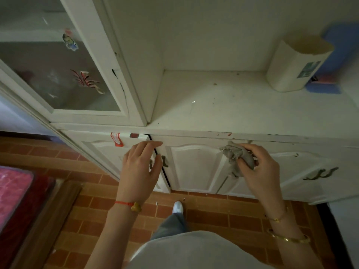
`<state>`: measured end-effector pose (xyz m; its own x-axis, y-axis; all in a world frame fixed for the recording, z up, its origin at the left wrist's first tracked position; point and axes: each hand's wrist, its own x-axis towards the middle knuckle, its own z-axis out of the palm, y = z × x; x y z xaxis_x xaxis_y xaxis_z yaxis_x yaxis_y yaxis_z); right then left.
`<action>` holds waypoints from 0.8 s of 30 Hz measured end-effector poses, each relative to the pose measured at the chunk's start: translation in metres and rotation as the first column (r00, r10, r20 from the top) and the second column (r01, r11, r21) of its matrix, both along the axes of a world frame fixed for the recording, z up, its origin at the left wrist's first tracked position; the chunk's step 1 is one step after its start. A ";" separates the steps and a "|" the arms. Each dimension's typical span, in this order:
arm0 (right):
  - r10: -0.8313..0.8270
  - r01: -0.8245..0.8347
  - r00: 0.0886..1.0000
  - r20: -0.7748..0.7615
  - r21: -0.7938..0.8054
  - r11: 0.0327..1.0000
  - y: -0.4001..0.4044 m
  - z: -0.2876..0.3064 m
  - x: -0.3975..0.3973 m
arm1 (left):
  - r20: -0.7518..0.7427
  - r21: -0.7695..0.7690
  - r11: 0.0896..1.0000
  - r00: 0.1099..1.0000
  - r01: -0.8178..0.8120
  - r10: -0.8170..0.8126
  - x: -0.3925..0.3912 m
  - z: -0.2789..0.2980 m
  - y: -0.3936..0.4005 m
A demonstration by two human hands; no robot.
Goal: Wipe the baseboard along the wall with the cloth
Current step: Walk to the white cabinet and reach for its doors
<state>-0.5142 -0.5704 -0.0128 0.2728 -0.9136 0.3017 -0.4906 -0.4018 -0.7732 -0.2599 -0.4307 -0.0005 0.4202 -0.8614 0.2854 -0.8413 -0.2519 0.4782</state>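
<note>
Head view: person stood facing a white cabinet (pixel 196 167), centre frame.
Right hand (pixel 258 167): fingers curled round a crumpled grey cloth (pixel 236 158), held against the cabinet door, right of centre.
Left hand (pixel 138 167): fingers straight and apart, holding nothing, in front of the door gap left of centre.
Progress: wiping apparently not begun; cloth was well above the floor (pixel 213 214).
Remaining: whole baseboard run, by this judgement.
Hidden: no baseboard could be made out; the cabinet base covered the wall foot.

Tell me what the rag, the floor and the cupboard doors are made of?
The grey rag looks like soft woven cloth: it bunches into crumpled folds. The floor seems matte brick or tile, reddish blocks with grout lines. The cupboard doors look like white-painted wood; the paint is chipped.
</note>
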 end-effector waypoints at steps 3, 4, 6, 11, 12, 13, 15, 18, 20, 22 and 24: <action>-0.025 0.025 1.000 0.011 -0.007 1.000 -0.021 0.001 0.019 | -0.020 -0.025 0.999 0.999 0.048 -0.048 0.019 0.000 -0.032; -0.031 0.031 0.999 0.015 -0.011 0.999 -0.029 0.002 0.026 | -0.023 -0.030 0.997 0.998 0.064 -0.065 0.024 0.000 -0.043; -0.033 0.033 0.999 0.017 -0.025 0.999 -0.046 0.005 0.041 | -0.021 -0.051 0.994 0.995 0.098 -0.099 0.035 0.000 -0.065; -0.050 0.053 0.998 0.032 -0.067 0.996 -0.085 0.013 0.077 | 0.011 -0.079 0.980 0.983 0.183 -0.182 0.062 -0.010 -0.116; -0.055 0.057 0.998 0.035 -0.069 0.996 -0.092 0.013 0.083 | 0.018 -0.083 0.977 0.981 0.195 -0.194 0.067 -0.014 -0.125; -0.056 0.058 0.998 0.035 -0.070 0.996 -0.099 0.013 0.089 | 0.020 -0.087 0.975 0.979 0.206 -0.205 0.071 -0.019 -0.134; -0.048 0.050 0.998 0.029 -0.065 0.997 -0.112 0.011 0.100 | 0.018 -0.084 0.971 0.975 0.222 -0.221 0.078 -0.029 -0.150; -0.029 0.030 0.999 0.039 -0.023 0.999 -0.132 0.008 0.113 | 0.012 -0.057 0.974 0.976 0.219 -0.218 0.081 -0.044 -0.168; -0.005 0.006 0.999 0.041 -0.024 1.000 -0.145 0.008 0.121 | 0.016 -0.045 0.976 0.977 0.211 -0.211 0.082 -0.053 -0.177; 0.030 -0.029 0.999 0.036 -0.037 0.999 -0.161 0.010 0.130 | 0.026 -0.030 0.982 0.982 0.186 -0.185 0.084 -0.062 -0.186; 0.059 -0.057 0.997 0.043 -0.042 0.997 -0.178 0.015 0.141 | 0.014 -0.019 0.989 0.989 0.149 -0.149 0.084 -0.068 -0.192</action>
<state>-0.3727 -0.7483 0.0026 0.3102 -0.8834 0.3514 -0.4311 -0.4601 -0.7762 -0.1759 -0.6231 -0.0687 0.2839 -0.9082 0.3074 -0.8747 -0.1140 0.4711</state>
